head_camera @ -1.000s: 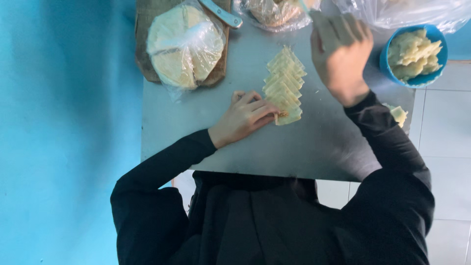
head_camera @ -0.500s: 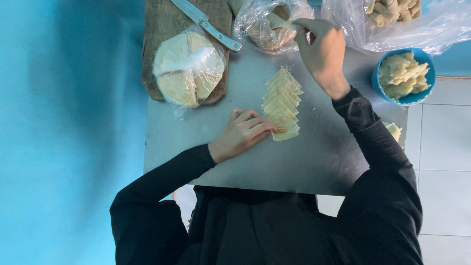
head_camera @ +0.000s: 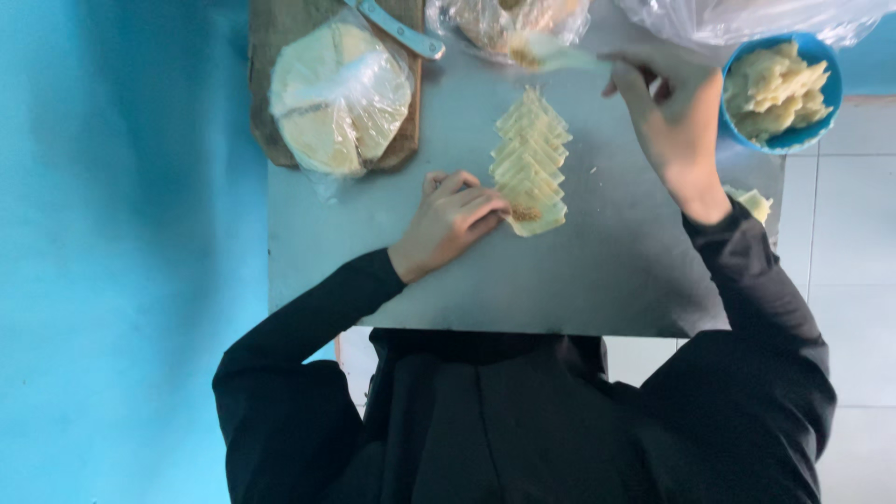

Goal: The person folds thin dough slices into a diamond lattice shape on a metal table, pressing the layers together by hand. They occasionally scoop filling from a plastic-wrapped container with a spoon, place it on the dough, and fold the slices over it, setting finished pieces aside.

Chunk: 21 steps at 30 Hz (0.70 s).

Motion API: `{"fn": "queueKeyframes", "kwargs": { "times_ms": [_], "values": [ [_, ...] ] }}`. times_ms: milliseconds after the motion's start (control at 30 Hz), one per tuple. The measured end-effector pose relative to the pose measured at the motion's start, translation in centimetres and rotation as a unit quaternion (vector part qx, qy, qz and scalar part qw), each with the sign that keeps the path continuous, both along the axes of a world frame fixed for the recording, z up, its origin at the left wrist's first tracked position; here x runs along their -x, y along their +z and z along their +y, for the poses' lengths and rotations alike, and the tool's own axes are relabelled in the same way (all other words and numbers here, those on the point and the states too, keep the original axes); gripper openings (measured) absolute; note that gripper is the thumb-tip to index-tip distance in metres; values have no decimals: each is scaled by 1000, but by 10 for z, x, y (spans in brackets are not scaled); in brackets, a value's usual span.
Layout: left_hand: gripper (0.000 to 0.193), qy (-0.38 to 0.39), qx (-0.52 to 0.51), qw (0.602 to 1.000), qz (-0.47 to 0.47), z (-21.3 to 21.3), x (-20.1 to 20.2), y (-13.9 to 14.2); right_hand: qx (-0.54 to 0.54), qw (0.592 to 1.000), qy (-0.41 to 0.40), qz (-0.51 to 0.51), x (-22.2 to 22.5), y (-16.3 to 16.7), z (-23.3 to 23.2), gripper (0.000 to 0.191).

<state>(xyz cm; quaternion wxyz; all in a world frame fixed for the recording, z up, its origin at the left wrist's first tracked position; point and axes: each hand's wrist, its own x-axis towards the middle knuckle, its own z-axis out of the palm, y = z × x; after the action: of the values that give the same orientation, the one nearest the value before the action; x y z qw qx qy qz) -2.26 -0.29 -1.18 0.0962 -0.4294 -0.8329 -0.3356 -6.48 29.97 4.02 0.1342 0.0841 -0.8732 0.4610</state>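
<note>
A person in black sleeves works at a grey table [head_camera: 597, 280], seen from above. The left hand [head_camera: 457, 219] rests on the table with fingers nearly closed, its tips pressed on the nearest sheet of a row of pale dough wrappers [head_camera: 530, 159] — a fanned stack running away from the body, with a dab of brown filling on that nearest sheet. The right hand [head_camera: 667, 117], right of the wrappers, holds a pale spoon [head_camera: 551, 54] in a pinch, its tip at an open plastic bag of filling [head_camera: 509, 23] just beyond the stack. Further right of the wrappers sits a blue bowl [head_camera: 821, 126] of folded pieces. Left of them, a wrapped round of dough [head_camera: 338, 98] lies on a brown board [head_camera: 280, 56], a knife [head_camera: 397, 28] just past it.
</note>
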Motion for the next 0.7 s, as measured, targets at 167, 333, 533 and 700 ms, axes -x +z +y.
{"fn": "queueKeyframes", "kwargs": {
  "times_ms": [167,333,533,700],
  "values": [
    [19,7,-13,1000,-20,0,-3,1,27,994,-2,-108,-76,-13,2,21],
    [19,21,-17,1000,-2,3,-3,2,21,993,-14,-116,-117,-31,1,22],
    [20,27,-20,999,8,2,-5,3,-67,997,2,-24,-128,-44,-7,23],
    [19,29,-19,999,-3,0,-6,3,-92,995,9,33,-135,-49,-11,25]
  ]
}}
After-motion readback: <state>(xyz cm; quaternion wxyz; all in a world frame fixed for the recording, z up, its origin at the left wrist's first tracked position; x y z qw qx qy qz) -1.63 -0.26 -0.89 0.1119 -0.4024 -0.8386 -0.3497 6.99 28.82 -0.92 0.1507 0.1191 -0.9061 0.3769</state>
